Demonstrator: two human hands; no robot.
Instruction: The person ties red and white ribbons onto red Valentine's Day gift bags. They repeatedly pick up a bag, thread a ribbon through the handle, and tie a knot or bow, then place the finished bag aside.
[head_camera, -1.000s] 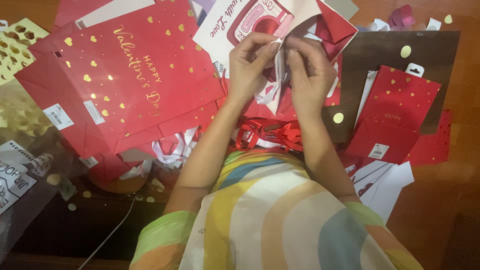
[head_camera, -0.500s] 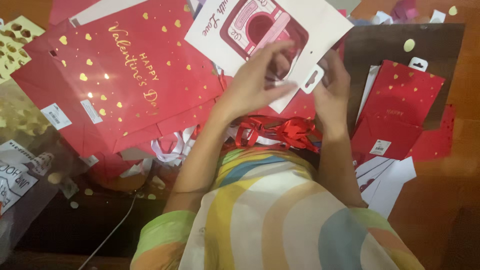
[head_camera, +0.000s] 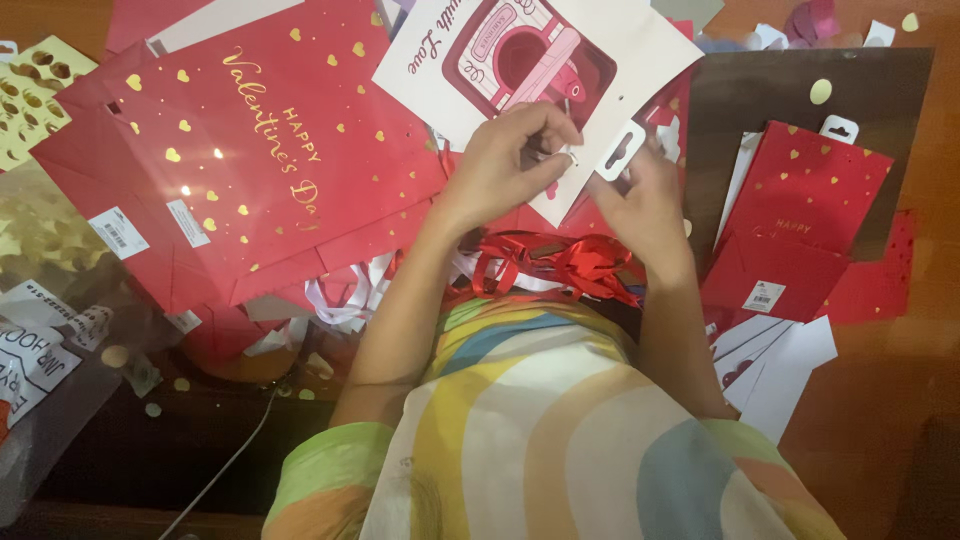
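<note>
Since the earlier frame, the hands have been lowered and drawn closer together, and the white bag (head_camera: 560, 90) has been shifted so that more of its pink picture is uncovered. The bag is laid flat on the table (head_camera: 870, 400), its lower corner reaching down between the two hands.

The left hand (head_camera: 505, 165) is curled, its fingertips (head_camera: 562, 135) pinched on a small thin thing at the bag's lower edge; what is pinched cannot be made out. The bag is overlapped by these fingers, with the pink picture just above them. The right hand (head_camera: 645, 200) is held just beside the left, thumb and forefinger closed narrowly on the white hang tab (head_camera: 620, 150), which stands out from the bag's corner. The two sets of fingertips are nearly touching.

Below the hands a tangle of red ribbon (head_camera: 560, 265) is spread, near the wrists. To the left a large red bag (head_camera: 240, 160) with gold hearts is laid flat, its edge tucked under the white bag. To the right a small red bag (head_camera: 800, 220) is rested on a brown sheet (head_camera: 800, 80), well apart from the left hand and near the right
</note>
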